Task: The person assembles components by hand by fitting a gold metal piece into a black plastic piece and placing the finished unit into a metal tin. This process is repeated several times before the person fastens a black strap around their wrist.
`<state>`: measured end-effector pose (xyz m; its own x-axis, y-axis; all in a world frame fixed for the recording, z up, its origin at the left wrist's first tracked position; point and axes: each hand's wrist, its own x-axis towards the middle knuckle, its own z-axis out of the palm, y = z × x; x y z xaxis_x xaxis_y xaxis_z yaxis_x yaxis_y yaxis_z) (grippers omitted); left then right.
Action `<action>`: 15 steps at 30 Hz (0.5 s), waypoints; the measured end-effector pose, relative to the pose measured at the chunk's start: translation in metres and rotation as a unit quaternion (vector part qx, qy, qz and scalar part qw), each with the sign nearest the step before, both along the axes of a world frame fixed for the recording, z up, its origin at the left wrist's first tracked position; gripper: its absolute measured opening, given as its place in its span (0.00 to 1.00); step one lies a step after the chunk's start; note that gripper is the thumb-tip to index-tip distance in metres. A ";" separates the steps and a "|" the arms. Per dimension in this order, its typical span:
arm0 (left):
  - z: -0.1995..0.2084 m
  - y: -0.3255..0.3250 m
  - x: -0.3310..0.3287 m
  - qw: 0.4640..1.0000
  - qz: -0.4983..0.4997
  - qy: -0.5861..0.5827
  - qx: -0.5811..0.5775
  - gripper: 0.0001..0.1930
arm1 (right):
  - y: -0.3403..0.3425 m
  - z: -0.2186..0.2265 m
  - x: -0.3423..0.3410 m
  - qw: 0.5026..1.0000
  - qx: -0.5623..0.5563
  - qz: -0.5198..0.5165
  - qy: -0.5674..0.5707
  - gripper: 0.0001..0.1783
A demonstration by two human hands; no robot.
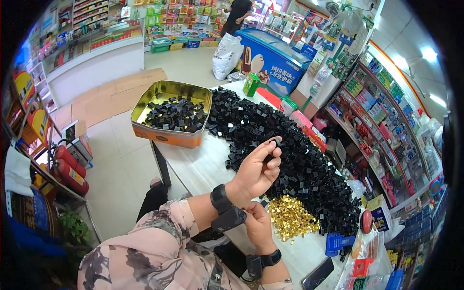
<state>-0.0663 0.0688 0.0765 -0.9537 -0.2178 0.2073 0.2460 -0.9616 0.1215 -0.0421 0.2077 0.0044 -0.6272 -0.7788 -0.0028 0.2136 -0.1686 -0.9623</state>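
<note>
My left hand is raised over the table, its thumb and fingers pinching a small black plastic piece. Below it, my right hand is closed beside the dark device strapped on my left wrist; whatever its fingertips hold is hidden. A long heap of small black plastic pieces spreads across the white table beyond both hands. Small shiny gold pieces lie in a pile to the right of my right hand. At the far left end, an open tin box, gold inside and orange outside, holds more black pieces.
A phone, a blue plastic item and a red oval object lie at the table's right end. Small boxes line the far edge. Beyond stand a blue chest freezer, shop shelves and a person in dark clothes.
</note>
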 end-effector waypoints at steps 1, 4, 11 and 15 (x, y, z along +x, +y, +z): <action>0.001 0.001 0.001 1.000 0.000 0.001 0.000 0.09 | 0.000 -0.001 0.000 0.999 -0.031 -0.003 -0.015 0.08; 0.004 0.005 0.007 1.000 -0.010 0.009 -0.008 0.09 | 0.002 0.008 0.001 1.000 -0.018 0.017 0.008 0.09; 0.002 -0.002 -0.001 0.999 -0.029 0.026 0.026 0.09 | 0.007 0.002 -0.003 0.999 0.005 0.040 0.017 0.10; 0.010 0.001 0.006 1.000 -0.005 0.021 0.006 0.10 | 0.001 -0.002 -0.002 0.999 -0.007 0.033 -0.032 0.10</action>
<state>-0.0601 0.0695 0.0862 -0.9462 -0.2108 0.2453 0.2409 -0.9654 0.0998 -0.0445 0.2087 0.0026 -0.5729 -0.8191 -0.0300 0.2848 -0.1646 -0.9443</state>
